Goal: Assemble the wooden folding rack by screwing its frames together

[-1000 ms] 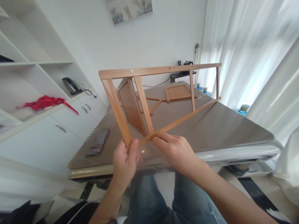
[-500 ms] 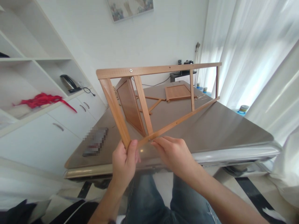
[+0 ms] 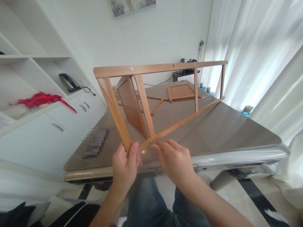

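I hold a long wooden frame (image 3: 156,67) with several cross slats up over the near edge of the grey table (image 3: 220,129). My left hand (image 3: 124,167) is wrapped around the frame's near corner, at the foot of the wide end slat. My right hand (image 3: 175,160) pinches the thin lower rail just right of that corner, where a slat meets it. The frame's far end reaches toward the curtains.
A wooden panel (image 3: 131,107) leans upright mid-table, a flat panel (image 3: 181,93) and loose sticks (image 3: 157,105) lie farther back. A blurred dark object (image 3: 96,143) lies near the table's left edge. White cabinets with a kettle (image 3: 67,82) and red cloth (image 3: 38,99) stand left; curtains right.
The frame and both hands have shifted slightly left and lower in view as the camera moved; the grip on the frame is unchanged.
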The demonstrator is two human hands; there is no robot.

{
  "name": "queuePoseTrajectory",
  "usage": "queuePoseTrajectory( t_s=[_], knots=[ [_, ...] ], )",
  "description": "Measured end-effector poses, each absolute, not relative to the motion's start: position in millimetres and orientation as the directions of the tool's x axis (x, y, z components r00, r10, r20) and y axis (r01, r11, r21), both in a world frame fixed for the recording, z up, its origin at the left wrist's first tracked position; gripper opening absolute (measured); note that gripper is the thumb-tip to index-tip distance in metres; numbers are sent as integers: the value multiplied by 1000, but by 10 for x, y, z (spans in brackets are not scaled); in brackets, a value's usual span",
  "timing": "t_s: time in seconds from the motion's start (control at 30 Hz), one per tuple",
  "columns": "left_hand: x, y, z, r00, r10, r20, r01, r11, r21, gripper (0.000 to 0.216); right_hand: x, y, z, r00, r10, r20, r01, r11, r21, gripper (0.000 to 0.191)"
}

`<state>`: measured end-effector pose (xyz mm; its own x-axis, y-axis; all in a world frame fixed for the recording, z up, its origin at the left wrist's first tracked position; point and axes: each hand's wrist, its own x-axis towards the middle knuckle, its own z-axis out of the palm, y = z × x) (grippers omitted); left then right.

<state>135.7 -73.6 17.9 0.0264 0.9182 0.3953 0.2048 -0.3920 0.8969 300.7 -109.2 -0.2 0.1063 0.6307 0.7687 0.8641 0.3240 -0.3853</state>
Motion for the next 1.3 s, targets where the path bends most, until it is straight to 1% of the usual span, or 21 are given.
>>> queuePoseTrajectory(
  t_s=[0.1,0.2,0.3,0.47,0.57,0.7,0.77,0.87,1.0,1.07,1.13,1.2,1.3],
  knots=[
    [1342,-739,178,42,920,390,224,-389,893,37,2997,-1103,-22,131,626,769,871,297,-390,33],
    [1338,-749,173,41,925,377,223,-376,899,37,2990,-1108,-22,148,629,764,869,285,-403,34],
    [1337,-758,175,30,931,364,226,-361,905,37,2983,-1101,-14,141,645,751,856,301,-420,37],
    [1318,-768,184,44,928,369,251,-368,895,38,2974,-1098,-16,154,651,743,836,316,-450,34],
    [1316,-765,181,36,927,375,238,-372,897,37,2965,-1105,-18,153,653,742,838,312,-448,38],
    [1325,-756,185,25,924,381,238,-376,895,36,2953,-1097,-21,163,638,752,829,325,-455,37],
    [1320,-750,189,33,923,383,253,-379,890,37,2955,-1084,-28,147,639,755,839,323,-437,39],
    [1286,-734,171,46,920,389,279,-386,880,39,2978,-1057,-51,86,631,771,865,336,-372,40],
    [1195,-697,86,65,916,396,366,-391,845,39,3052,-1028,-82,-63,614,787,882,403,-244,32],
    [1152,-678,41,75,911,405,413,-398,820,40,3098,-1033,-83,-155,605,781,880,444,-170,32],
    [1118,-653,7,73,908,414,457,-399,795,42,3140,-1062,-76,-217,587,780,862,490,-129,32],
    [1090,-619,-19,57,908,414,494,-386,779,43,3171,-1112,-77,-238,567,789,837,532,-129,32],
    [1039,-546,-58,48,925,377,502,-349,792,41,3199,-1202,-120,-205,579,789,790,574,-216,26]
  ],
)
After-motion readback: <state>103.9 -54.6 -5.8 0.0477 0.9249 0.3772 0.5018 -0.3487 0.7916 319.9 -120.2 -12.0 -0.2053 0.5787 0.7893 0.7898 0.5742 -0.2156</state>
